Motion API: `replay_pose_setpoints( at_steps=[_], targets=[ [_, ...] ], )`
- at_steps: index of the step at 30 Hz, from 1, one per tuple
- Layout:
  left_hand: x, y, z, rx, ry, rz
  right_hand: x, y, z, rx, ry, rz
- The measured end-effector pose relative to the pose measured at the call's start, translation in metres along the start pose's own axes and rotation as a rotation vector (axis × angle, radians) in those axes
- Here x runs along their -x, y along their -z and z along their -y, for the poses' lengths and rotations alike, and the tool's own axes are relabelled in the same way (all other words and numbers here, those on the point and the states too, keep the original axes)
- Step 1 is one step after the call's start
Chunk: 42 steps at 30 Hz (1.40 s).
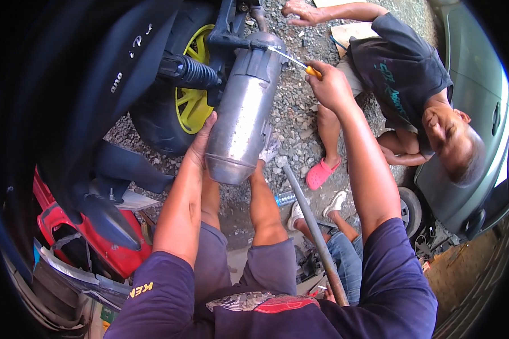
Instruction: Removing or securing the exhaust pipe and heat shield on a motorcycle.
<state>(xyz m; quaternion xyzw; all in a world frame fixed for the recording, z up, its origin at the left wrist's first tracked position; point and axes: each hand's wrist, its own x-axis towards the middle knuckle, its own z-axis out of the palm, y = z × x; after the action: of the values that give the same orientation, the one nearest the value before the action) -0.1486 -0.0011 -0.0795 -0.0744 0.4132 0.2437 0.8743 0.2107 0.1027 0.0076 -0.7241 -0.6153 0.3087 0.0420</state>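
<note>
A silver metal exhaust muffler (244,110) sits beside the rear wheel (195,99) of a dark scooter, its wide end pointing toward me. My left hand (202,135) holds the muffler's left side near that lower end, thumb up; its other fingers are hidden behind the metal. In my right hand (331,85) is a screwdriver (313,71) with a yellow-orange handle. The screwdriver's shaft reaches left to the top of the muffler, where its tip meets the area by the black bracket (232,40).
Gravel (300,107) covers the ground. A person in a dark shirt (404,62) crouches at the right, next to a grey-green car (475,85). A metal pipe (316,234) slants beside my right leg. Red bodywork (104,237) lies at the lower left. Another person's legs (345,254) show below.
</note>
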Motion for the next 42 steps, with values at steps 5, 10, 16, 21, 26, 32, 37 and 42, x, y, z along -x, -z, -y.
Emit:
replay_pose_setpoints(
  at_steps=[5,10,16,21,26,32,37,42],
  targets=[
    [0.002,-0.001,-0.002,0.016,-0.01,0.024,-0.015,0.004,0.0,0.042,-0.092,-0.001],
    [0.001,0.002,-0.006,0.037,-0.01,0.061,-0.046,-0.037,0.024,-0.331,0.026,-0.102],
    [-0.005,0.001,-0.003,0.025,-0.03,0.038,-0.075,-0.056,0.033,-0.248,0.029,-0.116],
    [0.002,0.005,-0.005,0.032,-0.009,-0.013,-0.071,-0.046,0.036,-0.13,-0.009,-0.114],
    [-0.003,0.003,-0.004,0.018,-0.017,-0.011,-0.049,-0.03,-0.01,-0.254,-0.05,-0.054],
    [-0.007,0.006,-0.003,0.016,-0.007,0.001,-0.035,-0.025,-0.046,-0.615,-0.2,0.302],
    [-0.004,0.008,-0.004,0.001,-0.021,-0.031,-0.053,-0.005,-0.027,0.202,0.08,0.253],
    [-0.002,-0.002,-0.005,0.011,-0.022,-0.025,-0.074,0.006,-0.025,0.429,0.189,0.205]
  ],
)
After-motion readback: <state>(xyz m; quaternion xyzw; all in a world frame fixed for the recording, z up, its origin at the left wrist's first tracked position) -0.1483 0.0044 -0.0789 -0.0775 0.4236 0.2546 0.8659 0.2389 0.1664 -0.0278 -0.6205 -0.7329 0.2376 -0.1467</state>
